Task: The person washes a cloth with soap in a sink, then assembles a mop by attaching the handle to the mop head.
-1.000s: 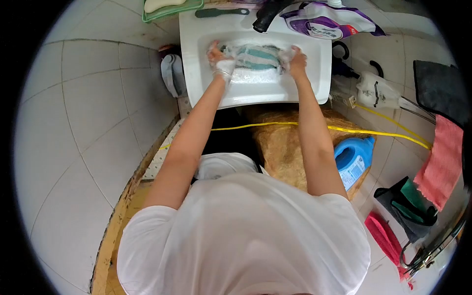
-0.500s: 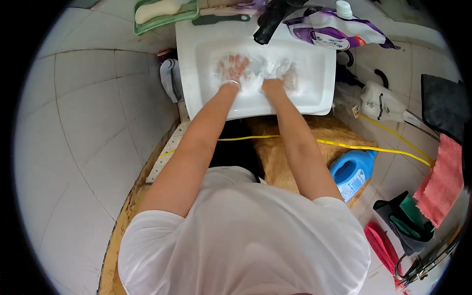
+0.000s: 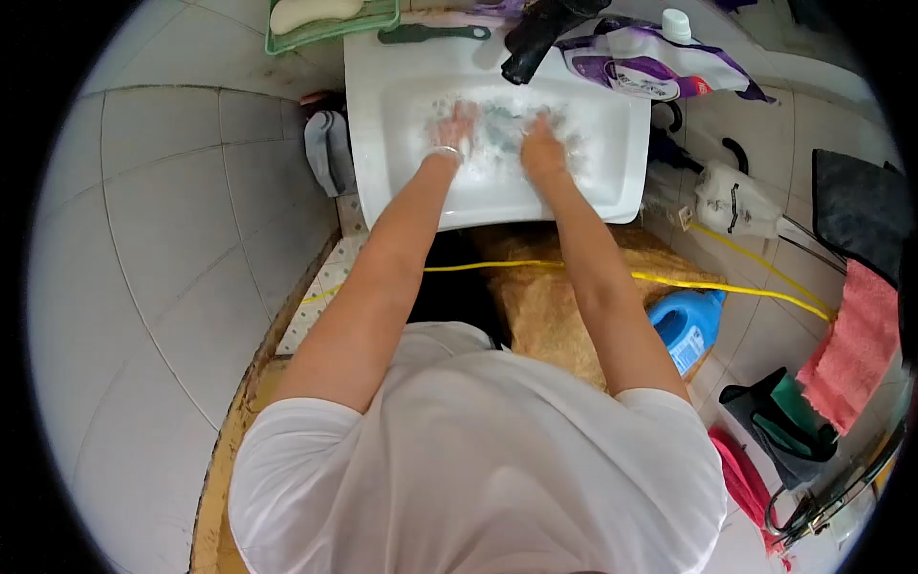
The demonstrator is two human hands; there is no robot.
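Left hand [image 3: 456,129] is blurring, outline smearing into suds [image 3: 492,158]; right hand [image 3: 542,143] is blurring too, grip not reading. Between the hands, greenish cloth [image 3: 499,121] is mostly hiding under suds. Beyond left hand, top edge is cutting off green soap dish [image 3: 382,14]. Bodyward of right hand, right arm [image 3: 598,258] is partly covering blue bottle [image 3: 703,316].

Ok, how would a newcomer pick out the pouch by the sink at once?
Start from the white sink at the top of the view. At its far right corner, just right of the black fixture, lies the pouch. Its purple and white printed surface and white cap set it apart from that fixture and the dark flat tool further left.
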